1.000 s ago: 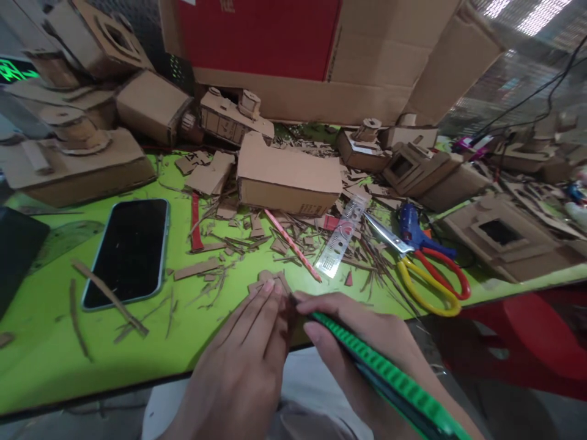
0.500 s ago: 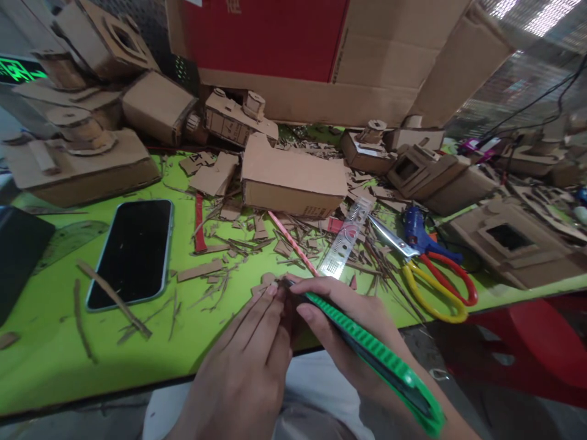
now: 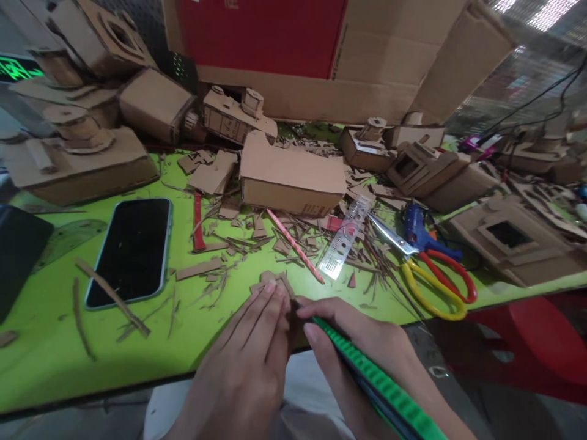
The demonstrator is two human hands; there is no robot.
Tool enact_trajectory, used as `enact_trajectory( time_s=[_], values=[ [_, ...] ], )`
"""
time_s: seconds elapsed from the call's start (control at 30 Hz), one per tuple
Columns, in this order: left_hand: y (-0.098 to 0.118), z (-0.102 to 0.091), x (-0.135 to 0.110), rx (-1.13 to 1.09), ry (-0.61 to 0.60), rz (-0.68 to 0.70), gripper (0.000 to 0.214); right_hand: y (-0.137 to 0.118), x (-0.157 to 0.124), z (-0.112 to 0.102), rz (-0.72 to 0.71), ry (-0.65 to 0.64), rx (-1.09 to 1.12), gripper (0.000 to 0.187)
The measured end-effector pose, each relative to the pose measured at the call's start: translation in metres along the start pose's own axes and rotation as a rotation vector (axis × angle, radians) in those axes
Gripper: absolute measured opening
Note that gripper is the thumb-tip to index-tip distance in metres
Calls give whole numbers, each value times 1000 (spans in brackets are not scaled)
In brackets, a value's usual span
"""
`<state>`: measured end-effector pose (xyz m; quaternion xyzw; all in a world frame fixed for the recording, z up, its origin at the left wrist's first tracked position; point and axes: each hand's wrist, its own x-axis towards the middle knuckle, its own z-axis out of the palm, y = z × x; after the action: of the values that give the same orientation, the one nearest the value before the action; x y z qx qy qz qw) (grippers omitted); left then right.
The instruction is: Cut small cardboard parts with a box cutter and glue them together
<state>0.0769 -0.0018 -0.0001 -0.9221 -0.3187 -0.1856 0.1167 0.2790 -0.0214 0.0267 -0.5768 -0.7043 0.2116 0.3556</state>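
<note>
Green knife [image 3: 380,391] lower, cardboard [image 3: 268,277] under left hand [image 3: 238,360]

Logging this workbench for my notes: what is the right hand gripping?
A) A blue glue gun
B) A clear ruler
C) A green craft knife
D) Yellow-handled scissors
C. The right hand is wrapped around the green craft knife, whose tip sits beside the small cardboard piece.

A black smartphone [image 3: 128,253] lies on a lime-green table [image 3: 46,366] at lower left; a blue hot glue gun [image 3: 415,223] and yellow-and-red-handled scissors [image 3: 435,288] sit right, brown cardboard tank models [image 3: 77,168] upper left.
</note>
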Motion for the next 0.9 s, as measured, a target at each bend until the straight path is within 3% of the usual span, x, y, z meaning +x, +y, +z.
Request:
enact_trajectory(
  time_s=[0.03,0.13,0.3,0.5,0.57,0.73,0.9],
  values=[
    [0,0,0,13,0,8,48,2,-5,-2,-38,51,-5,19],
    [-2,-3,-1,21,4,1,49,3,-13,-11,109,2,-10,15],
    [-12,-16,-1,-212,88,-117,43,-3,-11,-12,166,129,277,17],
    [-29,-25,4,-394,235,-620,29,-7,3,8,152,106,571,15],
    [-32,-22,3,-505,227,-754,31,-9,6,12,133,113,629,15],
    [-36,-14,-2,-781,126,-991,37,-7,5,11,144,144,605,17],
    [-34,-15,1,-1036,118,-1179,52,0,3,8,173,201,530,17]
  ],
)
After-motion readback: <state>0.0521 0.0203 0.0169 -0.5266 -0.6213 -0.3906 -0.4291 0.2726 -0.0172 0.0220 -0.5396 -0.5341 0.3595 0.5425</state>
